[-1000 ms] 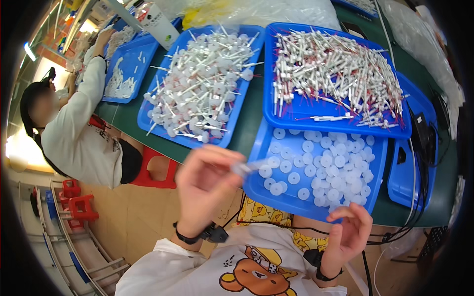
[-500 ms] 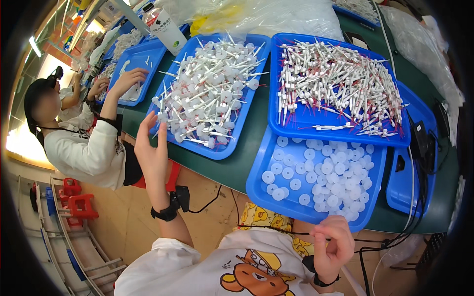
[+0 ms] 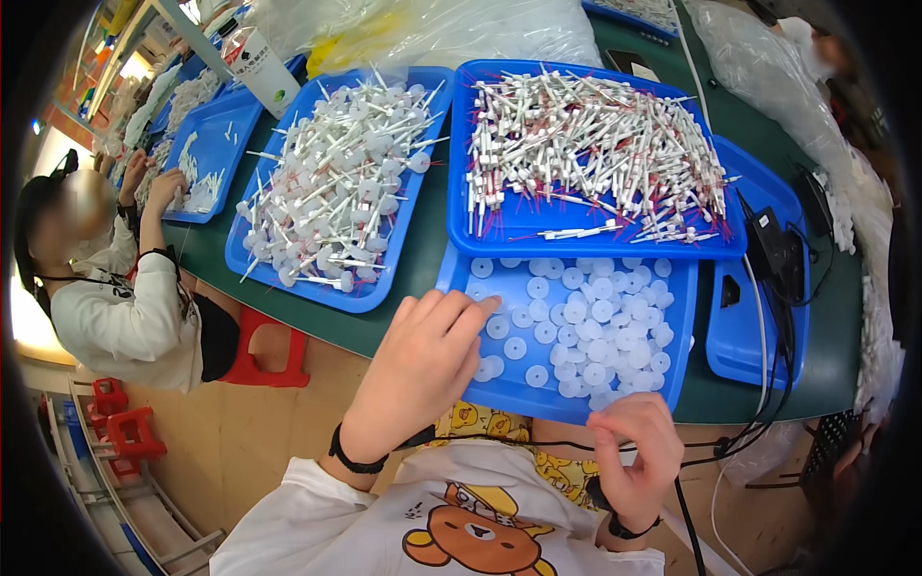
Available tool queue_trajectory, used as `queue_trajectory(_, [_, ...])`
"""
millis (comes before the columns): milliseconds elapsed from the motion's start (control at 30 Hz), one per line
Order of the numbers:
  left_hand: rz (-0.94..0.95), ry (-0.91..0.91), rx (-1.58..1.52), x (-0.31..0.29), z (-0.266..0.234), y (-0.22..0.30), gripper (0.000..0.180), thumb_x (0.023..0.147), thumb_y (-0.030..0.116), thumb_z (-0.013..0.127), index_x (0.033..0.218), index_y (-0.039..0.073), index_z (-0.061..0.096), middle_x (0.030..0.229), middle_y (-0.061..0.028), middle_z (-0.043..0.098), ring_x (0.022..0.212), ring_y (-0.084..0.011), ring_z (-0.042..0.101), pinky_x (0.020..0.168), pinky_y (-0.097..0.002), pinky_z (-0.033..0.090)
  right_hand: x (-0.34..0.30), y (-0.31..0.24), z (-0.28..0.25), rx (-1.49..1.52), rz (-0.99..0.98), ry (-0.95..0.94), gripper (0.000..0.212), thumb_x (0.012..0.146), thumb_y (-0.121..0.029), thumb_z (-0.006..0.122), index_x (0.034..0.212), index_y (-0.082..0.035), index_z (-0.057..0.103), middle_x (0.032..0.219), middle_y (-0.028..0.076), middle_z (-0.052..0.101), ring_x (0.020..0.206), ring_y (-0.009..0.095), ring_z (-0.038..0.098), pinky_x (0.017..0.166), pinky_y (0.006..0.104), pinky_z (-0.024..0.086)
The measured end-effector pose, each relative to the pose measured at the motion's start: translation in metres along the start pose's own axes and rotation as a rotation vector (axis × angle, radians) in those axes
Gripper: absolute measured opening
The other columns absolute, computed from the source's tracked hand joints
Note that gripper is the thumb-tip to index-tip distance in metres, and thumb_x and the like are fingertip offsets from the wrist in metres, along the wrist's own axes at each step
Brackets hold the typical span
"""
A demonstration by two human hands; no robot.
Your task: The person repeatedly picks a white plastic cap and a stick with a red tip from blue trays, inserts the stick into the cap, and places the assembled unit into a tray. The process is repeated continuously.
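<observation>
Dozens of flat, round, translucent white plastic discs (image 3: 600,331), overlapping too much for an exact count, lay in one shallow blue plastic tray (image 3: 681,336) on a dark green surface (image 3: 420,259). The left hand (image 3: 418,370) reached over this tray's left side, its fingers bent and bunched; whether they gripped a disc could not be made out. The right hand (image 3: 639,451) was at the tray's front edge, fingers curled toward the thumb, with anything between them hidden. Overlapping the back of that tray, a second blue tray (image 3: 586,247) was heaped with slim white rods with thin red wires (image 3: 595,144), too many to count. To its left, a third blue tray (image 3: 399,238) carried one tangled pile of disc-fitted white rods (image 3: 331,182).
</observation>
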State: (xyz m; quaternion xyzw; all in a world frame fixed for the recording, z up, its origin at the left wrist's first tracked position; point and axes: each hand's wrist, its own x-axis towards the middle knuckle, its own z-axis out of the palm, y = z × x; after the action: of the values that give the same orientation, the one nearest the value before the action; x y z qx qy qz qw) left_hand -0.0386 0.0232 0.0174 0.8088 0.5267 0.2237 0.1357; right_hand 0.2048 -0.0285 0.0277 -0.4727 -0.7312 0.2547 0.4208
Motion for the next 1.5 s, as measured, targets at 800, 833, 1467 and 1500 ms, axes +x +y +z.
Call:
queue_trajectory(800, [-0.12, 0.091, -0.621, -0.01, 0.005, 0.008, 0.02, 0.077, -0.003, 0.081, 0.094, 0.004, 0.072, 0.096, -0.0054, 0.065, 0.084, -0.0132, 0.061, 0.065, -0.0244, 0.05, 0.167, 0.057, -0.001, -0.667, -0.305, -0.365, 0.012, 0.081, 0.003, 0.065, 0.091, -0.002, 0.069, 0.089, 0.013, 0.064, 0.091, 0.033, 0.064, 0.081, 0.0428, 0.051])
queue_trajectory(833, [-0.121, 0.083, -0.675, -0.01, 0.009, 0.008, 0.02, 0.078, -0.003, 0.08, 0.094, 0.004, 0.072, 0.098, -0.0059, 0.065, 0.085, -0.0131, 0.061, 0.066, -0.0242, 0.05, 0.17, 0.061, -0.001, -0.641, -0.274, -0.378, 0.011, 0.081, 0.002, 0.065, 0.091, -0.001, 0.069, 0.089, 0.013, 0.064, 0.091, 0.033, 0.064, 0.081, 0.0427, 0.051])
queue_trajectory(1467, [-0.086, -0.077, -1.392, 0.005, 0.03, 0.026, 0.033, 0.08, -0.01, 0.077, 0.11, -0.001, 0.064, 0.116, -0.0107, 0.065, 0.104, -0.0136, 0.062, 0.086, -0.0271, 0.051, 0.131, 0.02, -0.028, -0.197, -0.231, 0.09, 0.015, 0.087, 0.007, 0.063, 0.1, -0.002, 0.063, 0.098, 0.011, 0.063, 0.089, 0.026, 0.062, 0.074, 0.0339, 0.048])
queue_trajectory(1500, [-0.099, -0.064, -1.41, 0.006, 0.031, 0.027, 0.032, 0.08, -0.01, 0.077, 0.109, -0.001, 0.065, 0.115, -0.0107, 0.065, 0.104, -0.0137, 0.062, 0.086, -0.027, 0.051, 0.125, 0.017, -0.028, -0.143, -0.205, 0.09, 0.015, 0.087, 0.007, 0.063, 0.1, -0.002, 0.063, 0.099, 0.011, 0.063, 0.088, 0.025, 0.062, 0.074, 0.0331, 0.048])
